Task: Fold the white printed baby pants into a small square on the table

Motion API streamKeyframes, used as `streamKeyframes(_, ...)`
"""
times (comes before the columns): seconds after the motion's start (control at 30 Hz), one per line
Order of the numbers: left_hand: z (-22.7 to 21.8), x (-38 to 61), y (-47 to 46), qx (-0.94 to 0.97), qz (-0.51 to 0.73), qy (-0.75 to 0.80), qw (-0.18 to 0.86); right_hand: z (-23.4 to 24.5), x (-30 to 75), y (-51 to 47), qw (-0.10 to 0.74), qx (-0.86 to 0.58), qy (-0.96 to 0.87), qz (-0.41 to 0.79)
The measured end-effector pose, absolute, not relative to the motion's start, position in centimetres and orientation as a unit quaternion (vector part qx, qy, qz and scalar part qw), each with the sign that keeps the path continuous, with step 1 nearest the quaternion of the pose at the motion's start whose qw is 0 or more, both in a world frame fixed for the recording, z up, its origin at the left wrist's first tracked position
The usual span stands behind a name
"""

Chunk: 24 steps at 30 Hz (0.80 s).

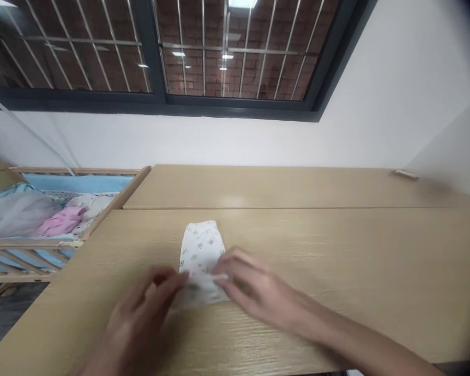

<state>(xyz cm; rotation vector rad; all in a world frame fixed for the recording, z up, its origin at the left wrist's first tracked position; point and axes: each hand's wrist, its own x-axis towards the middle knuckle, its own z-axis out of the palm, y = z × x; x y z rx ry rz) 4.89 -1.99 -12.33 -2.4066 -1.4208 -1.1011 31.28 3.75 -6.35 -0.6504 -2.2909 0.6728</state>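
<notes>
A small white cloth [201,245] with a scattered green and grey print lies on the wooden tabletop, narrower and rounded at its far end. Its near part is lifted and smeared by motion. At the left corner of this raised edge, my left hand [137,308] pinches the fabric between thumb and fingers. My right hand [258,287] grips the same edge on the right side, its thumb underneath. I cannot make out what kind of baby-size item the cloth is.
The pale wooden tabletop [337,271] spreads to both sides, with a seam before its back strip. At left stands a wooden crib [117,201] with a blue lining, holding pink cloth [62,221] and bedding. A small flat object [406,174] lies at the back right. Behind is a barred window [235,104].
</notes>
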Motion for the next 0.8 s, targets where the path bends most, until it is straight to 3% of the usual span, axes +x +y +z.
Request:
streamKeyframes(0.17,-9.2,5.6,8.0,-0.738,-0.352,-0.574,-0.051,-8.8,28.8,13.0,0.349,-0.331,-0.845,0.236)
streamKeyframes(0.33,-11.7,6.6,14.3,-0.728,-0.217,-0.643,-0.098,-13.6,26.7,19.9,0.329,-0.417,-0.814,0.234)
streamKeyframes(0.47,-13.5,7.5,16.3,-0.728,-0.179,-0.657,-0.073,-15.9,26.3,21.8,0.266,-0.456,-0.817,0.231)
streamKeyframes(0.6,-13.5,8.8,13.7,-0.731,-0.168,-0.662,-0.015,-15.2,26.6,20.3,0.265,-0.449,-0.831,0.195)
streamKeyframes(0.8,-15.8,12.2,2.4,-0.801,-0.139,-0.566,0.135,-11.8,26.1,14.1,0.188,-0.248,-0.938,0.153)
